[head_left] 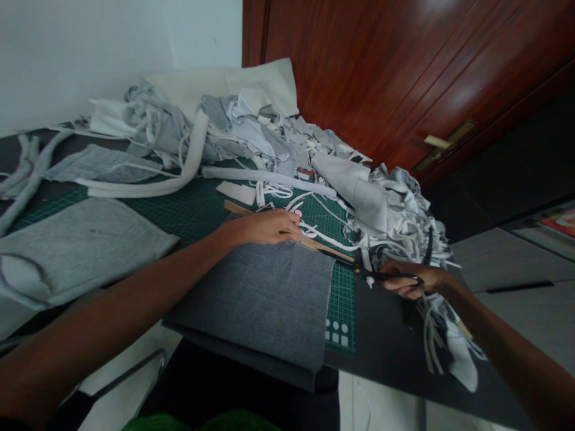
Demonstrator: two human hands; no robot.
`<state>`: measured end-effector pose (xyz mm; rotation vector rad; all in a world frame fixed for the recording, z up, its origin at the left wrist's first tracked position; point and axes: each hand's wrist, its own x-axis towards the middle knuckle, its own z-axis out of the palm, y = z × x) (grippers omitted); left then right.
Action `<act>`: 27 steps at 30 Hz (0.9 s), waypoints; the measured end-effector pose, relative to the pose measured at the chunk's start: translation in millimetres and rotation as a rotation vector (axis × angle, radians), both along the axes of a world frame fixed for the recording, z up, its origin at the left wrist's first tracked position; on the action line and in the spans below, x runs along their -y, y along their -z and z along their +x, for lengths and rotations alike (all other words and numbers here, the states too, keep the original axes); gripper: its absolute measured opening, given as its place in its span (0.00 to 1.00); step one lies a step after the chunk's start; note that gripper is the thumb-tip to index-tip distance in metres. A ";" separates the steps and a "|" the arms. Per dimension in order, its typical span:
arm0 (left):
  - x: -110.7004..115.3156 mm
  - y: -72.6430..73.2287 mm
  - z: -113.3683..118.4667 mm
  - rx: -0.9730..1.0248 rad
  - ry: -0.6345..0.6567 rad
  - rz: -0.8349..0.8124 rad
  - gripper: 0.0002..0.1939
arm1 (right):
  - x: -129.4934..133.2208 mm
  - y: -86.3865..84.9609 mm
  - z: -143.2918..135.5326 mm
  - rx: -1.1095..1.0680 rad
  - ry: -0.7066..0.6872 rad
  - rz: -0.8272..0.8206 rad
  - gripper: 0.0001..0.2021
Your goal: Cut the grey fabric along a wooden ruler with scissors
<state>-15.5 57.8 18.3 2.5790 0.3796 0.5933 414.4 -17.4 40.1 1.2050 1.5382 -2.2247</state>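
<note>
A dark grey piece of fabric [265, 299] lies across the table's front edge, its lower part hanging over. Along the fabric's far edge runs a wooden ruler [330, 247]. My left hand [272, 227] is closed over the ruler's middle, fingers bent down against ruler and cloth; what is under the fingertips is partly hidden. Black-handled scissors [399, 276] are in my right hand [406, 280], fingers in the loops. Their blades point left, at the fabric's right corner beside the ruler's end. How far the blades are apart is too dark to tell.
A green cutting mat [344, 293] lies under the work. Grey and white fabric scraps [251, 131] pile along the back and right, near a wooden door [359, 72]. A light grey fabric piece [85, 245] lies left, and a padded white strip [269, 176] crosses behind my left hand.
</note>
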 end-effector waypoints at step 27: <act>0.8 -1.2 2.5 0.011 -0.066 -0.028 0.15 | 2.6 -17.5 -19.8 0.129 0.023 0.085 0.29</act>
